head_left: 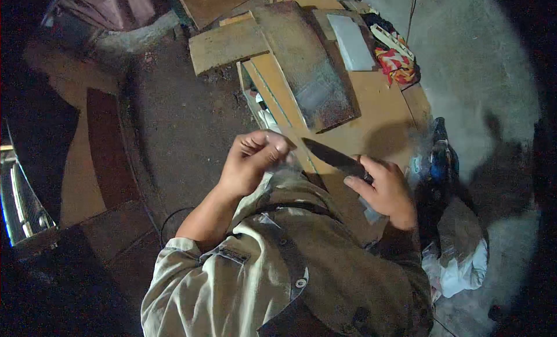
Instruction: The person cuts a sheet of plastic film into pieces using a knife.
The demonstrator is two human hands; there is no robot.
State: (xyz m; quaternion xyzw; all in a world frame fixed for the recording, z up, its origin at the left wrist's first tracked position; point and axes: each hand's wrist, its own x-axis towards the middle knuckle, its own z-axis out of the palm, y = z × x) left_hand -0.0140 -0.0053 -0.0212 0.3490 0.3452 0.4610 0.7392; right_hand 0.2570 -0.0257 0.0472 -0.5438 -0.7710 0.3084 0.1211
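Knife (pixel 333 157) between the hands, above wooden board (pixel 377 102) | right hand (pixel 383 189) wrapped around its handle, blade tip toward left hand (pixel 250 166), whose thumb presses its fingers, contents unclear | bottle (pixel 444 163) at right, patterned cloth (pixel 398 65) far right

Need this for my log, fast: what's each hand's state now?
Left hand: fingers curled closed; can't tell if it holds anything.
Right hand: closed, holding a knife.
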